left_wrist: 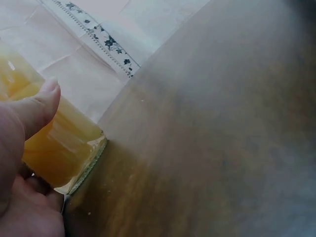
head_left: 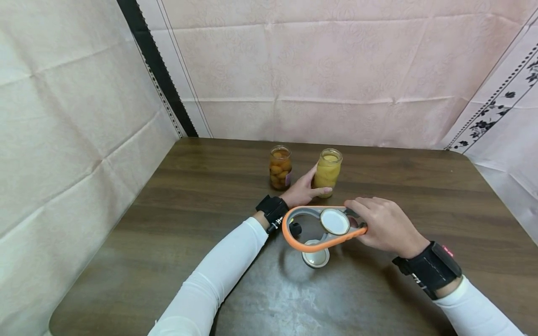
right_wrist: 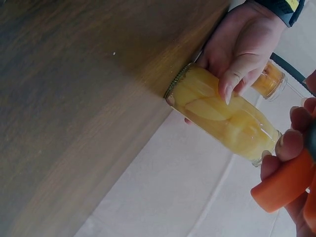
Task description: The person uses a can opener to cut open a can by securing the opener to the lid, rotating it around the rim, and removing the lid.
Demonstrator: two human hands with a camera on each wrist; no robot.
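My left hand (head_left: pixel 301 191) grips an open glass jar of yellow fruit pieces (head_left: pixel 328 171) low on its side. In the left wrist view the thumb lies across that jar (left_wrist: pixel 61 153), which stands upright on the table. My right hand (head_left: pixel 384 223) holds an orange and grey jar opener (head_left: pixel 308 248) above the table, nearer me than the jar. A round lid (head_left: pixel 335 221), pale inside, sits within the opener by the right fingers. Below the opener, a second lid (head_left: pixel 316 259) lies on the table. The right wrist view shows right fingers (right_wrist: pixel 290 144) curled round the orange handle (right_wrist: pixel 281 187).
A second open jar with round brown-orange fruit (head_left: pixel 280 169) stands just left of the gripped one. The brown wooden table (head_left: pixel 176 224) meets hanging pale cloth (head_left: pixel 328 70) at its back and left edges.
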